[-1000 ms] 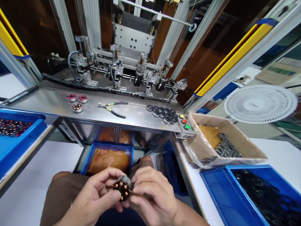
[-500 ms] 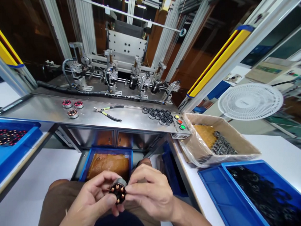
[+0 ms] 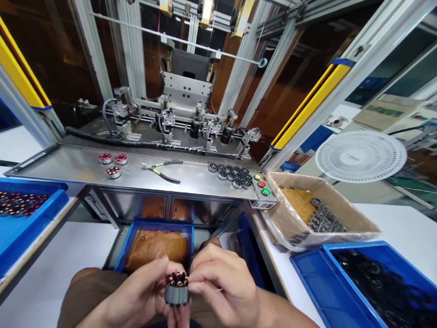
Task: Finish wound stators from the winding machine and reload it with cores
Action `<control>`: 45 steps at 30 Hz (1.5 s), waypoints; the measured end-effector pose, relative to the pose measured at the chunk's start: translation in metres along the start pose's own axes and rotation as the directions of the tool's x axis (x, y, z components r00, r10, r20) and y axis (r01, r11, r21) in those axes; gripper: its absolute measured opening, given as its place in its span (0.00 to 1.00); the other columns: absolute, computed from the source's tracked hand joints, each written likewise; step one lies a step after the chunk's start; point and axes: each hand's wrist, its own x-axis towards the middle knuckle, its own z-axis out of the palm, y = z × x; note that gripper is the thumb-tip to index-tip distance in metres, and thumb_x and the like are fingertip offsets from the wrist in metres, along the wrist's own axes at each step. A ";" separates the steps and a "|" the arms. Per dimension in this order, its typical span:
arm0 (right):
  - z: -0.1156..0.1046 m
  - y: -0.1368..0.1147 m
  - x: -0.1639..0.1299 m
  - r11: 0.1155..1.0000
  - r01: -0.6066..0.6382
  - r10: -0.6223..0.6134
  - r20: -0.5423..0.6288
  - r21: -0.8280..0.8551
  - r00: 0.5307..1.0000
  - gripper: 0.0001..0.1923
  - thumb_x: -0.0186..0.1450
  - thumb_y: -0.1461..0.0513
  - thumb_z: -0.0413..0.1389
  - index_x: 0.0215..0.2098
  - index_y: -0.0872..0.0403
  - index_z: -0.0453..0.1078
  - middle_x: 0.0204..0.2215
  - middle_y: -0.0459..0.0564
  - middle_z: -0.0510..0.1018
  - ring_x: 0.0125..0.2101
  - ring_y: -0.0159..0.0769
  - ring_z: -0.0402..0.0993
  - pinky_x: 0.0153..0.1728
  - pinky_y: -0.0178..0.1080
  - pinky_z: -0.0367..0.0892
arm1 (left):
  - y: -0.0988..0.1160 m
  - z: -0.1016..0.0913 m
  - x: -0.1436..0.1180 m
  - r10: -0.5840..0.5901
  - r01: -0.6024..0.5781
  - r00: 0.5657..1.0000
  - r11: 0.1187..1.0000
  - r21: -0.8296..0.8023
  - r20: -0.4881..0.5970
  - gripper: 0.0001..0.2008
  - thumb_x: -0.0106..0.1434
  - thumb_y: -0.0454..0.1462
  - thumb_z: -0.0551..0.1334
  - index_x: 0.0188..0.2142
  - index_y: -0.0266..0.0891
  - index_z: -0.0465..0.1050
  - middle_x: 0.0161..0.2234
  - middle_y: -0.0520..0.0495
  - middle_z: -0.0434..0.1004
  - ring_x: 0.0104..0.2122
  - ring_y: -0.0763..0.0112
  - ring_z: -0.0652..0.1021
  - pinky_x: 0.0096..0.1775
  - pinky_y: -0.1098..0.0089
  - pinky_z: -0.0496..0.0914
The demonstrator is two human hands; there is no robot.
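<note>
My left hand (image 3: 137, 292) holds a wound motor stator (image 3: 177, 295) above my lap, its fingers around the side and underneath. The stator stands upright, with a grey laminated ring and copper windings showing at the top. My right hand (image 3: 226, 288) is closed in a pinch at the stator's upper right edge. A thin wire (image 3: 219, 290) pokes out from between its fingers. Their exact hold on it is partly hidden.
On the metal ledge sit several wound stators (image 3: 113, 172), cutting pliers (image 3: 163, 170), a cluster of black cores (image 3: 232, 174) and a button box (image 3: 263, 189). Blue trays (image 3: 61, 197) flank me, with a carton (image 3: 360, 221) at right. Winding fixtures (image 3: 166, 121) stand behind.
The stator has turned from facing me with its wound end to standing upright, side towards me. My left thumb has moved up off its front. The view has tilted up slightly.
</note>
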 end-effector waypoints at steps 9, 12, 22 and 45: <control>-0.006 -0.012 0.003 0.978 -0.175 0.162 -0.121 -0.110 0.979 0.06 0.64 0.71 0.55 0.33 0.59 0.74 0.25 0.51 0.76 0.26 0.31 0.72 0.29 0.33 0.69 | 0.001 0.014 -0.010 0.374 -0.364 0.858 0.926 0.097 -0.353 0.11 0.51 0.35 0.74 0.31 0.45 0.74 0.42 0.52 0.79 0.42 0.66 0.80 0.42 0.69 0.74; -0.003 -0.010 0.004 0.990 -0.141 0.138 -0.095 -0.027 0.986 0.06 0.66 0.70 0.55 0.34 0.58 0.73 0.25 0.51 0.77 0.27 0.31 0.72 0.29 0.33 0.70 | 0.005 0.009 -0.005 0.438 -0.430 0.858 0.898 0.092 -0.268 0.16 0.49 0.43 0.75 0.36 0.45 0.75 0.42 0.50 0.80 0.46 0.63 0.79 0.48 0.69 0.72; -0.008 -0.009 0.003 0.995 -0.095 0.093 -0.085 -0.022 0.992 0.06 0.66 0.70 0.54 0.37 0.59 0.74 0.26 0.52 0.77 0.27 0.32 0.73 0.30 0.35 0.71 | 0.000 0.012 -0.006 0.089 -0.077 0.987 0.993 0.093 -0.136 0.17 0.61 0.44 0.66 0.48 0.42 0.77 0.30 0.44 0.84 0.28 0.66 0.82 0.29 0.72 0.74; -0.003 0.008 -0.003 0.979 -0.205 0.198 -0.219 -0.011 0.955 0.06 0.66 0.68 0.57 0.31 0.59 0.74 0.24 0.51 0.79 0.26 0.31 0.74 0.30 0.33 0.72 | -0.005 0.007 0.003 0.427 -0.297 0.811 0.890 0.347 -0.401 0.17 0.51 0.34 0.74 0.40 0.48 0.76 0.41 0.50 0.78 0.33 0.68 0.80 0.33 0.72 0.76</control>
